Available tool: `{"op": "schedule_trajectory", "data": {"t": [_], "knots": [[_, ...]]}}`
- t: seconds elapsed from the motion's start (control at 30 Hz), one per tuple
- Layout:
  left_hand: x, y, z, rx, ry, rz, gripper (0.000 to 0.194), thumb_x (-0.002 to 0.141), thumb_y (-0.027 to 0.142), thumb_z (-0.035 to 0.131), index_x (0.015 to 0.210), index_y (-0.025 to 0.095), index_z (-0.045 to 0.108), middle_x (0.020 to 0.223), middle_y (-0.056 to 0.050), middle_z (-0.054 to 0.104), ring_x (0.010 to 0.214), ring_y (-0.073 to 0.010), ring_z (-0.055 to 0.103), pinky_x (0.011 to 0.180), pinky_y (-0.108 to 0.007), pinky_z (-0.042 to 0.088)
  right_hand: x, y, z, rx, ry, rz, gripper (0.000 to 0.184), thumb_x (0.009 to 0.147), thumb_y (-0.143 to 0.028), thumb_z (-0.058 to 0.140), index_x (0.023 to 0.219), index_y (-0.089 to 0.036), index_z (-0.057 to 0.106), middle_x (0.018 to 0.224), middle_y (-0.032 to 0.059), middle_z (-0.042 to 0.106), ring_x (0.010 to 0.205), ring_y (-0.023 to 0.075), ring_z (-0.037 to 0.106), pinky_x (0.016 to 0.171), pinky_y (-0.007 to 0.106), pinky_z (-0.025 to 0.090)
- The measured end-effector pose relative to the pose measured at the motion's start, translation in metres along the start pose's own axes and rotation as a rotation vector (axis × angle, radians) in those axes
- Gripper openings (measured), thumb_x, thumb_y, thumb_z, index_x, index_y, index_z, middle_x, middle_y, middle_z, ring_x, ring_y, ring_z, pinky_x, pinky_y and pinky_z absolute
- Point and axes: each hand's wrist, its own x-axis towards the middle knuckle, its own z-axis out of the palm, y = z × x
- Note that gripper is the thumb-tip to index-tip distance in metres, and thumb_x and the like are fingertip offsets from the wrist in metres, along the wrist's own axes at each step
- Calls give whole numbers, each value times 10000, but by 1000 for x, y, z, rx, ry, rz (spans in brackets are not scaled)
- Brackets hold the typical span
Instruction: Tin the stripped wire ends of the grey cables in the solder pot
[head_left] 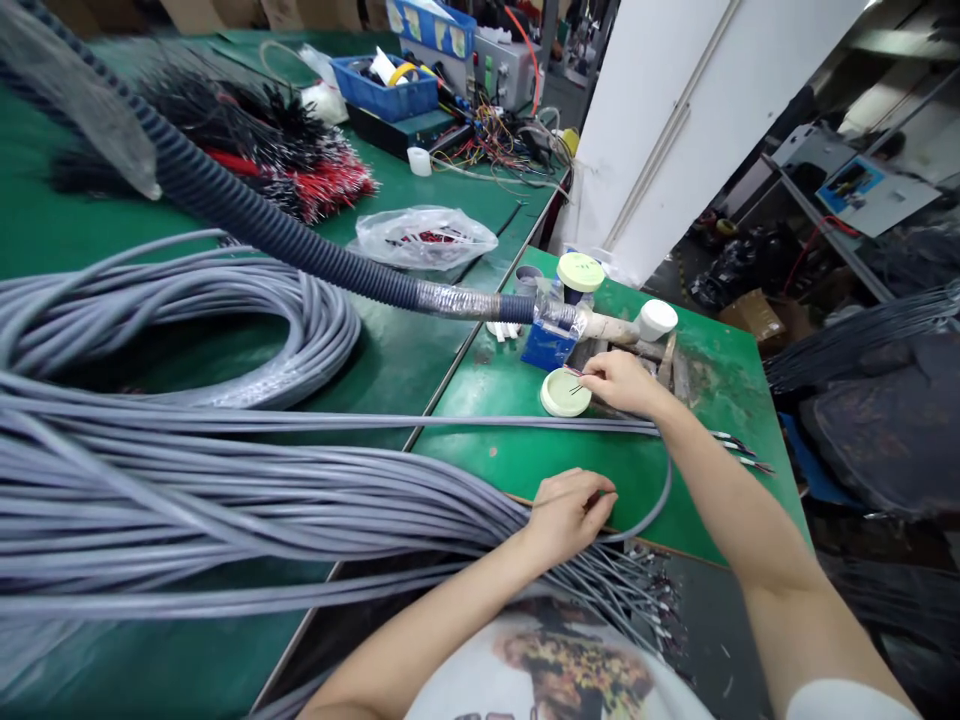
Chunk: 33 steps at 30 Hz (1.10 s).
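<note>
My right hand (619, 385) pinches thin dark wires (574, 382) that stick out past its fingertips, just above a pale green round lid (565, 393). My left hand (570, 515) is closed around a grey sheathed cable (637, 530) at the edge of a large grey cable bundle (225, 500), with a dark wire tip showing at its fingers. Another grey cable (525, 423) runs across the green workbench (510, 450) beneath my right forearm, and its stripped ends (742, 450) lie to the right.
A coil of grey cable, a corrugated dark hose ending in a foil-wrapped joint at a white pipe fitting, a blue block, and a green-lidded jar stand around the hands. Further back lie black-and-red wire bunches, a plastic bag, and a blue bin.
</note>
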Motion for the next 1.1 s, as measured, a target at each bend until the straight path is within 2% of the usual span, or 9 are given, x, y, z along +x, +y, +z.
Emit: {"op": "schedule_trajectory", "data": {"t": [0.13, 0.27, 0.43, 0.57, 0.7, 0.83, 1.1], "knots": [[0, -1, 0, -10, 6, 0, 153, 868, 250, 524, 890, 198, 666, 716, -25, 666, 670, -140, 583, 632, -244, 447, 12, -6, 13, -183, -49, 32, 206, 804, -269, 503, 753, -179, 680, 797, 51, 706, 733, 168, 606, 594, 246, 319], [1, -1, 0, -14, 3, -10, 135, 852, 245, 545, 871, 198, 669, 687, -19, 654, 647, -138, 575, 613, -239, 443, 15, -8, 20, -239, -51, 56, 211, 806, -271, 501, 785, -179, 689, 853, 80, 712, 793, 199, 622, 608, 261, 321], [4, 0, -4, -45, -12, -46, 119, 842, 239, 564, 874, 194, 670, 672, -7, 643, 636, -131, 570, 599, -227, 432, 7, -6, 9, -275, -47, 69, 252, 838, -294, 474, 838, -180, 699, 900, 86, 710, 830, 211, 622, 635, 271, 338], [8, 0, -8, -78, -57, -76, 115, 833, 253, 580, 877, 195, 668, 671, 1, 641, 617, -123, 564, 570, -214, 416, -9, 13, -15, -338, 37, 110, 297, 870, -331, 444, 892, -177, 698, 933, 81, 704, 848, 204, 616, 666, 270, 357], [10, 0, -10, -102, -78, -93, 122, 834, 257, 574, 880, 191, 666, 669, 1, 639, 613, -124, 564, 565, -213, 409, -17, 46, -26, -448, 49, 275, 315, 877, -338, 434, 900, -174, 702, 932, 97, 706, 862, 216, 625, 682, 277, 385], [10, 0, -9, -94, -66, -92, 111, 831, 247, 578, 872, 191, 664, 670, 1, 638, 624, -127, 563, 574, -216, 409, -15, 72, -14, -486, -9, 406, 321, 875, -331, 438, 942, -166, 705, 972, 130, 703, 928, 253, 634, 729, 299, 423], [9, -2, -7, -87, -60, -78, 117, 838, 249, 575, 885, 188, 664, 707, -11, 656, 657, -135, 575, 610, -228, 426, -7, 94, 6, -473, -31, 462, 318, 858, -319, 460, 960, -142, 704, 988, 175, 693, 964, 274, 639, 788, 332, 453]]}}
